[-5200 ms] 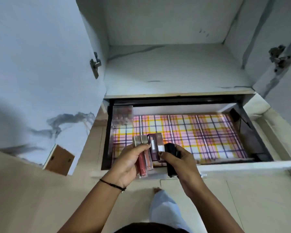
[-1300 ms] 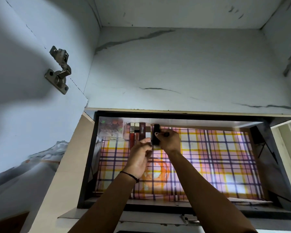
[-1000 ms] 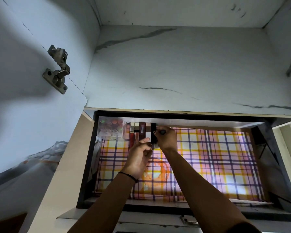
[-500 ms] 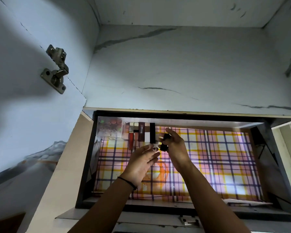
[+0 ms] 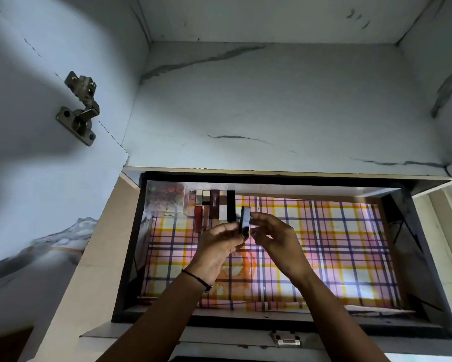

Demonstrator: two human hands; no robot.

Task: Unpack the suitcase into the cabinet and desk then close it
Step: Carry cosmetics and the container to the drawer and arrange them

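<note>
An open drawer (image 5: 130,246) lined with pink, yellow and purple plaid paper (image 5: 324,244) sits below a cabinet shelf. At its back left stands a clear box (image 5: 166,198) of small round items, and beside it lies a row of several lipstick and gloss tubes (image 5: 214,205). A small black cosmetic tube (image 5: 245,220) is held upright just right of that row. My left hand (image 5: 219,244) and my right hand (image 5: 274,236) both pinch it, left from below, right from the side.
The marble-patterned cabinet shelf (image 5: 271,113) lies above the drawer. An open cabinet door with a metal hinge (image 5: 79,109) stands at the left. The drawer's front edge carries a metal latch (image 5: 285,339). The right part of the drawer liner is bare.
Both hands have come together on the black tube and shifted it slightly right of the row; half a second ago my left hand was open beneath it. The laid-down tubes stayed put.
</note>
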